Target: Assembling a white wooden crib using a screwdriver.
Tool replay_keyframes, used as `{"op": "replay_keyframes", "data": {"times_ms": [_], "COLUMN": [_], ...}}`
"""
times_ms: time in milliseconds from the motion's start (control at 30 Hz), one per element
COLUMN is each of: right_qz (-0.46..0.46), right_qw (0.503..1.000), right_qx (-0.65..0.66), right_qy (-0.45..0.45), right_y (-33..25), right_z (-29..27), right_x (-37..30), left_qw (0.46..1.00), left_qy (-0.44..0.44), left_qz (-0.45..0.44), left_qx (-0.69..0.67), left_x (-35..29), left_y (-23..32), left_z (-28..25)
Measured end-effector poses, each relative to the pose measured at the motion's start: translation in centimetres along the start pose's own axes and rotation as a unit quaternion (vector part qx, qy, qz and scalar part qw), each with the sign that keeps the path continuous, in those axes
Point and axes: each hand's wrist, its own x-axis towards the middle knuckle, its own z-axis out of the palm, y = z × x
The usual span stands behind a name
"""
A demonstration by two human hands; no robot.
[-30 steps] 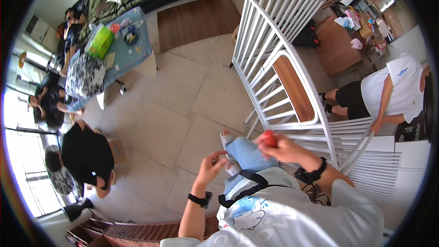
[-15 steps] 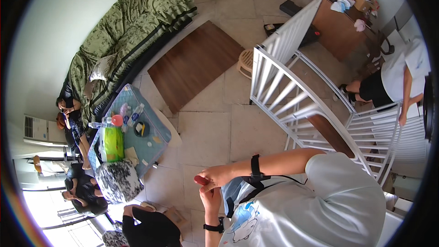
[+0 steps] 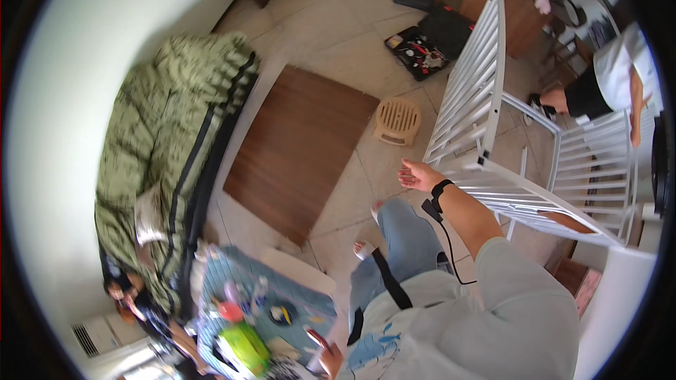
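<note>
At the bottom, my left hand (image 3: 330, 364) is closed around a slim red object (image 3: 319, 340) beside the table; its exact kind is unclear. My right hand (image 3: 420, 176) is stretched out over the floor, fingers loosely bent and apart, with nothing in it. Just to the right of that hand stands a white metal barred frame (image 3: 501, 49), which its fingers do not touch. A black band with a cable is round my right wrist.
A brown board (image 3: 299, 148) lies on the tiles beside a beige stool (image 3: 398, 121). Beyond are an open black tool case (image 3: 422, 53) and a sofa (image 3: 151, 148) with a green cover. Bottles and a green bag stand on a blue-covered table (image 3: 303, 295). A person (image 3: 612, 77) stands at right.
My hands have come apart. The right has swung forward and right toward the white frame, while the left has dropped lower with the red object. The view has turned.
</note>
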Motion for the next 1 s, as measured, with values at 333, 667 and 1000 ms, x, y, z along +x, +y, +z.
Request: {"op": "replay_keyframes", "data": {"times_ms": [333, 667, 1000], "right_qz": [-0.033, -0.096, -0.123], "right_qw": [0.908, 0.876, 0.759], "right_qx": [0.382, 0.439, 0.637], "right_qy": [0.169, 0.178, 0.043], "right_y": [-6.1, -4.3, -10.5], "right_z": [-8.9, -11.7, 0.4], "right_x": [28.8, 43.0, 28.3], "left_qw": [0.973, 0.911, 0.843], "left_qy": [-0.190, -0.382, -0.484], "left_qz": [0.120, 0.078, 0.226], "left_qx": [0.049, 0.135, 0.053], "left_x": [37.6, 48.6, 54.7], "left_y": [1.8, 0.3, 7.1], "left_z": [17.9, 25.4, 32.6]}}
